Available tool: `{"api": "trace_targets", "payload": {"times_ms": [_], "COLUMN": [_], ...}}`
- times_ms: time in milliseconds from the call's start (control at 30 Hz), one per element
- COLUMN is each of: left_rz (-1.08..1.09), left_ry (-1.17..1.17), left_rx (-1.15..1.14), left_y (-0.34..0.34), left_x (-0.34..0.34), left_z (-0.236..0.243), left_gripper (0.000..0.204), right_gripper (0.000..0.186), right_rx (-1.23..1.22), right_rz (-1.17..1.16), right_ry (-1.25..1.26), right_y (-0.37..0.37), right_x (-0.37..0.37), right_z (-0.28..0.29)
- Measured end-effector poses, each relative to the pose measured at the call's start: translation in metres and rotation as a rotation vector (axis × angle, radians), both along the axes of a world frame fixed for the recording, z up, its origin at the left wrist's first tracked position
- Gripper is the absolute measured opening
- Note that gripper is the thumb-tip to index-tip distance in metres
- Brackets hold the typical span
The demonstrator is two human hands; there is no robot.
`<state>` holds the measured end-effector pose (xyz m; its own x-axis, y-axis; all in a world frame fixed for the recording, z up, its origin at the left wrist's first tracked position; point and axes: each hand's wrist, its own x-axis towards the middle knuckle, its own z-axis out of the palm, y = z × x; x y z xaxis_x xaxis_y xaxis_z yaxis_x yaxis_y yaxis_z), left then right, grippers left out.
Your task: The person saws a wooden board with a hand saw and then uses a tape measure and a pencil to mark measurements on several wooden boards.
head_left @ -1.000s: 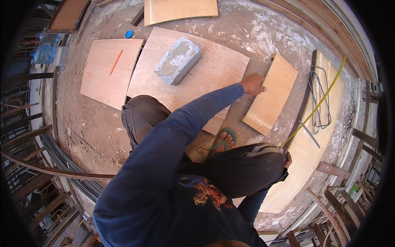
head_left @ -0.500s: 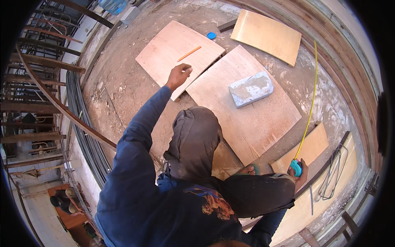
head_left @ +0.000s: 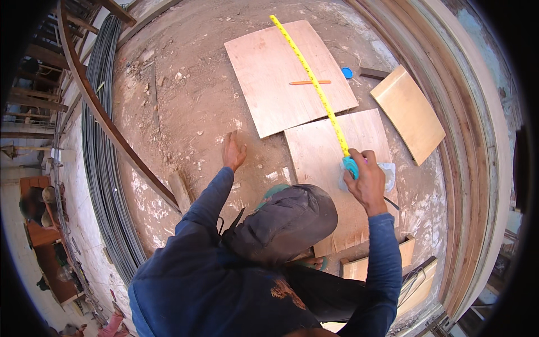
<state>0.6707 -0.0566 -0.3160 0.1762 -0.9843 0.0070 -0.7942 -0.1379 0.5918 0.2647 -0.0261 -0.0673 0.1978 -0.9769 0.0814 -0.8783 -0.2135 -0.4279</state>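
My right hand [head_left: 369, 182] grips a teal tape measure [head_left: 351, 167]. Its yellow blade [head_left: 308, 67] reaches away from me, slanting over a far plywood sheet [head_left: 258, 73] and past that sheet's far edge. An orange pencil [head_left: 303, 83] lies on this sheet, partly crossed by the blade. Nearer to me rests a second plywood sheet [head_left: 306, 163], below the tape case. Behind my right hand a whitish block [head_left: 388, 168] shows only in part. My left hand [head_left: 233, 153] is empty, fingers apart, over the dirt floor beside the sheets.
A lighter board [head_left: 410, 112] lies at the right, near long stacked timbers [head_left: 460, 146]. A blue lid [head_left: 347, 73] sits by the far sheet. Dark rods [head_left: 101, 146] and a curved brown bar [head_left: 112, 132] run along the left. Other people appear at the lower left.
My right hand has brought the tape measure from the lower right to over the near sheet, its blade now across the far sheet. My left hand has moved off the far sheet's edge. The view has turned.
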Motion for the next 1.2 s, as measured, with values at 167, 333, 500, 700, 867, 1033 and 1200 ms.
{"api": "trace_targets", "payload": {"times_ms": [167, 333, 500, 700, 867, 1033, 1200], "left_rz": [0.395, 0.393, 0.409, 0.381, 0.410, 0.424, 0.803], "left_ry": [-0.352, -0.490, -0.509, -0.508, -0.526, 0.015, 1.505], "left_rx": [0.266, 0.258, 0.285, 0.281, 0.269, 0.193, 0.701], "left_y": [-0.014, -0.005, -0.005, -0.005, -0.006, -0.015, -0.043], "left_x": [0.048, 0.051, 0.046, 0.048, 0.050, 0.031, -0.037], "left_z": [-0.024, -0.042, -0.035, -0.038, -0.043, -0.005, 0.015], "left_gripper": [0.078, 0.085, 0.088, 0.090, 0.086, 0.079, 0.075], "right_gripper": [0.033, 0.025, 0.029, 0.058, 0.063, 0.054, 0.044], "right_rx": [0.044, -0.014, -0.027, 0.130, -0.097, -0.241, -0.337], "right_rz": [-0.011, -0.051, -0.067, -0.240, -0.495, -0.959, -1.347], "right_ry": [0.135, 0.222, 0.280, -0.013, -0.463, -0.929, -1.045], "right_y": [-0.060, -0.077, -0.095, -0.100, -0.043, 0.044, 0.119], "right_x": [0.107, 0.148, 0.157, 0.142, 0.083, 0.011, -0.028], "right_z": [-0.077, -0.126, -0.132, -0.105, -0.068, -0.053, -0.086]}}
